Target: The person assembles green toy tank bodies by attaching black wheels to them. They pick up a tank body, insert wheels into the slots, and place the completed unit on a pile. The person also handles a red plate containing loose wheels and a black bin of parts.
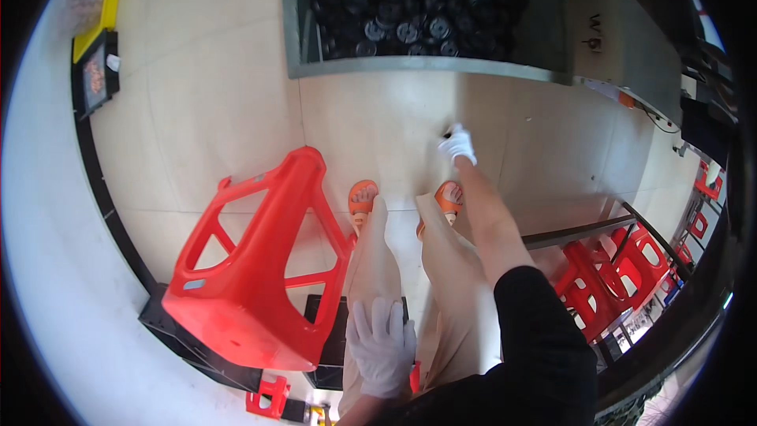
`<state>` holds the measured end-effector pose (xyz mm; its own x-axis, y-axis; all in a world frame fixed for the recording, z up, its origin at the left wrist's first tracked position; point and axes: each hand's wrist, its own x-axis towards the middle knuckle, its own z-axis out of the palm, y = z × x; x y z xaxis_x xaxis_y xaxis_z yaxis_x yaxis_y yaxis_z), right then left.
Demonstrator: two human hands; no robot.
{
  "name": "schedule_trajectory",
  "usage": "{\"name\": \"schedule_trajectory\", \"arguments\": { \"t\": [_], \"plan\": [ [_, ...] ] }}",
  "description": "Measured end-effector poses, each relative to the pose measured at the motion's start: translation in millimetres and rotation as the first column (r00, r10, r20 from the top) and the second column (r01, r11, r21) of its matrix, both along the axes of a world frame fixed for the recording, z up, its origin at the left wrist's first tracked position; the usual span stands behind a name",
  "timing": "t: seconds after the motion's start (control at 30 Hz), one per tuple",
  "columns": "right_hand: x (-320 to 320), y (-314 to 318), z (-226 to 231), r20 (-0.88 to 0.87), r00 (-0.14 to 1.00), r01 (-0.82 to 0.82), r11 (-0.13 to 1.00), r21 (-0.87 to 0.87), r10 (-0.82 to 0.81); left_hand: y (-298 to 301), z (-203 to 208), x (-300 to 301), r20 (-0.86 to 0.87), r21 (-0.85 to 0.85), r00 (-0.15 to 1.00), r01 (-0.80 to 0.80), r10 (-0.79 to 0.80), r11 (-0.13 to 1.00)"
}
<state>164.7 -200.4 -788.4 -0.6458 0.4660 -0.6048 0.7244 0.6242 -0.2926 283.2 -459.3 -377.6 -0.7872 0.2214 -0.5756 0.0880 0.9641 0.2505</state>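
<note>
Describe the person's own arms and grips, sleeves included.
The left grip and right grip both wear wrist-length white gloves, the right one blurred. The right forearm is bare below a black sleeve ending near the elbow; the left one's edge is unclear.

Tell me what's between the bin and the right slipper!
In the head view, the right hand shows between the bin and the right slipper, with a small dark thing at its blurred fingertips; pale floor shows around it.

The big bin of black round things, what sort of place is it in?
Probably a small factory or workshop: the metal bin holds many similar black round parts, and the person's left hand and right hand are gloved in white.
</note>
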Motion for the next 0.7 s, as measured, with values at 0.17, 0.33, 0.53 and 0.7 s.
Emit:
{"name": "schedule_trajectory", "arguments": {
  "t": [0.17,0.33,0.53,0.7],
  "plan": [
    [17,-103,139,0.156,0.979,0.183,0.895,-0.406,-0.130,-16,23,20,-0.019,0.027,0.999,-0.041,0.042,0.999],
    [-21,-106,465,0.277,0.703,0.497,0.175,-0.850,-0.655,-59,31,31,0.232,0.256,0.967,-0.161,0.101,0.953],
    [-96,44,715,-0.141,0.536,0.032,0.187,-0.982,-0.832,-100,105,-10,0.360,0.345,0.893,-0.396,0.270,0.851],
    [-150,207,775,-0.367,0.179,0.103,0.389,-0.916,-0.913,-109,114,-41,0.371,0.373,0.878,-0.439,0.302,0.817]
  ]
}}
